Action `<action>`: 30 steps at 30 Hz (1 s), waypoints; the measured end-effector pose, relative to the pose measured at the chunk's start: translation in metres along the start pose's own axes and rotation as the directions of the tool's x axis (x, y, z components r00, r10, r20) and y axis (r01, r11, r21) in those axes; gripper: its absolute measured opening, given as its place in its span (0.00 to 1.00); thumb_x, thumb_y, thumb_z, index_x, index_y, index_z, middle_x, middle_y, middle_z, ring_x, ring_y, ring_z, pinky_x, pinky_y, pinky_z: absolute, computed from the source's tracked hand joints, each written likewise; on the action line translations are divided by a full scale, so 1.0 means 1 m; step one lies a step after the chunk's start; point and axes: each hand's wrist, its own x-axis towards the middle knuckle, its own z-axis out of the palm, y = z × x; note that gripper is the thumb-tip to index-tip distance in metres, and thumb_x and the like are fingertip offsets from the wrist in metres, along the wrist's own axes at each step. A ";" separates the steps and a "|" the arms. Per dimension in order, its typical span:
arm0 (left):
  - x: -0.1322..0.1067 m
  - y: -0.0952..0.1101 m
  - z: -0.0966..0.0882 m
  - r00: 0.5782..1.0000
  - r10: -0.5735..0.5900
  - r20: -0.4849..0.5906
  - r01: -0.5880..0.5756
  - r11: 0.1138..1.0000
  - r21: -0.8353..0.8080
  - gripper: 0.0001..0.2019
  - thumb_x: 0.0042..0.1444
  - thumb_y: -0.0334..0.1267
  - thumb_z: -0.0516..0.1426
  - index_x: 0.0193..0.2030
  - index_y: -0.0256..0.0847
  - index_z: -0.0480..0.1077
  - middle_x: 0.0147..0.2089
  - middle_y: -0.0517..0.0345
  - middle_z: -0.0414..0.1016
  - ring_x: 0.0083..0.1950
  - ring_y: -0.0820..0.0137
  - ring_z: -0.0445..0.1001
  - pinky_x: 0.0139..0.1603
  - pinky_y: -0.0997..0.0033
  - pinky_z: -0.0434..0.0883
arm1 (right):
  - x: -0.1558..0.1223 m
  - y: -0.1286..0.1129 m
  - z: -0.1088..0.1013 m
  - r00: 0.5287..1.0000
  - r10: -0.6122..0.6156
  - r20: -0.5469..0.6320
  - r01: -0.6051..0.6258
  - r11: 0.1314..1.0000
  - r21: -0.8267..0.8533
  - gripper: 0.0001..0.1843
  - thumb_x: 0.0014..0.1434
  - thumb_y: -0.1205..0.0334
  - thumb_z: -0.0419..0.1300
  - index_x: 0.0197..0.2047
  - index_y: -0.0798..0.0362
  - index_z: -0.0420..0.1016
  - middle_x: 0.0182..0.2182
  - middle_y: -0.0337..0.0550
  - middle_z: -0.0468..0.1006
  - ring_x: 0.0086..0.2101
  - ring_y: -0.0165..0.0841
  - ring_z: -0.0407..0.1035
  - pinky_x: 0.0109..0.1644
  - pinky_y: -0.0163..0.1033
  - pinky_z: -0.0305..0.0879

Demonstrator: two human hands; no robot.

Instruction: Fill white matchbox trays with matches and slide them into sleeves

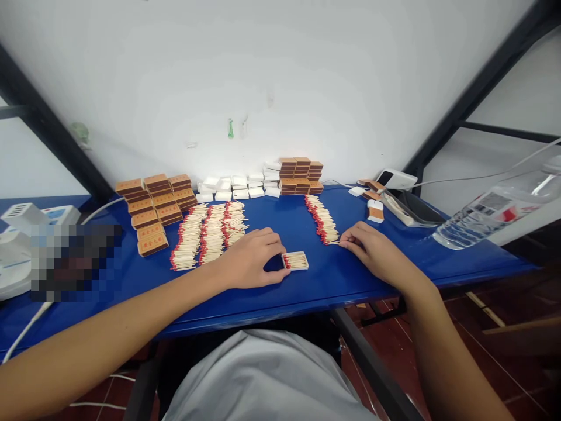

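Note:
My left hand point(256, 260) grips the left end of a small white matchbox tray point(297, 261) between thumb and fingers. Several red-headed matches lie side by side inside the tray. At the near end of a long row of matches point(322, 221), my right hand point(372, 251) has thumb and fingertips pinched together on a match point(335, 242). Three more rows of matches point(213, 231) are laid out beyond and to the left of my left hand, which partly hides the nearest of them.
Stacked orange matchboxes point(151, 219) stand at left, with more matchboxes point(300, 175) and empty white trays point(239, 186) along the wall. Rightward are a white earphone-like case point(375, 210), a white device point(397, 178) and a tilted water bottle point(491, 213). Power strips point(17, 248) occupy the far left.

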 end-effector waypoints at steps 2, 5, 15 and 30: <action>0.000 0.000 0.000 1.000 0.003 0.001 -0.003 1.000 -0.001 0.12 0.68 0.46 0.63 0.46 0.38 0.79 0.45 0.50 0.81 0.49 0.60 0.78 0.51 0.59 0.74 | -0.001 -0.003 -0.001 1.000 -0.015 0.001 0.015 1.000 0.004 0.13 0.75 0.53 0.53 0.40 0.47 0.74 0.41 0.47 0.76 0.41 0.42 0.72 0.48 0.48 0.69; 0.000 -0.001 0.000 1.000 0.004 0.004 -0.004 1.000 0.005 0.12 0.68 0.46 0.63 0.46 0.38 0.79 0.46 0.50 0.80 0.49 0.60 0.78 0.51 0.59 0.75 | -0.002 -0.003 -0.002 1.000 -0.022 0.016 0.021 1.000 0.010 0.12 0.75 0.54 0.53 0.41 0.47 0.73 0.42 0.48 0.75 0.41 0.42 0.72 0.48 0.48 0.69; -0.001 0.001 -0.001 1.000 -0.005 0.008 0.005 1.000 0.003 0.12 0.68 0.46 0.64 0.46 0.39 0.79 0.46 0.50 0.80 0.50 0.60 0.78 0.52 0.60 0.75 | -0.001 0.001 -0.001 0.998 -0.038 0.050 0.036 0.999 0.031 0.14 0.76 0.52 0.54 0.43 0.47 0.77 0.43 0.47 0.73 0.42 0.42 0.72 0.51 0.49 0.69; 0.000 0.000 0.000 1.000 0.001 0.016 -0.001 1.000 -0.002 0.13 0.68 0.47 0.64 0.46 0.38 0.79 0.46 0.49 0.80 0.50 0.59 0.78 0.52 0.58 0.75 | 0.003 -0.005 -0.002 0.995 -0.019 0.101 0.010 0.996 0.086 0.15 0.76 0.50 0.54 0.42 0.46 0.76 0.45 0.48 0.75 0.44 0.43 0.72 0.52 0.51 0.71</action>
